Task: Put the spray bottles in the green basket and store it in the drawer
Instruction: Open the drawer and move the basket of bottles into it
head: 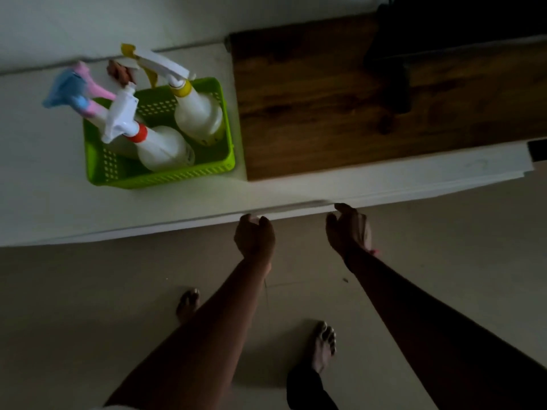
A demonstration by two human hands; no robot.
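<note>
A green basket (165,177) stands on the white cabinet top (44,173) at the left. Inside it are a white spray bottle with a yellow collar (198,113), one with an orange collar (162,147), and behind them pink and blue trigger heads (74,93) whose bottles are mostly hidden. My left hand (254,233) curls its fingers over the white front edge (296,207) of the cabinet, right of the basket. My right hand (349,227) hooks the same edge a little further right. No open drawer shows.
A dark wooden board (325,99) covers the cabinet top to the right of the basket. A black object (444,39) sits at the far right corner. A white wall runs behind. My bare feet (322,344) stand on the beige tiled floor.
</note>
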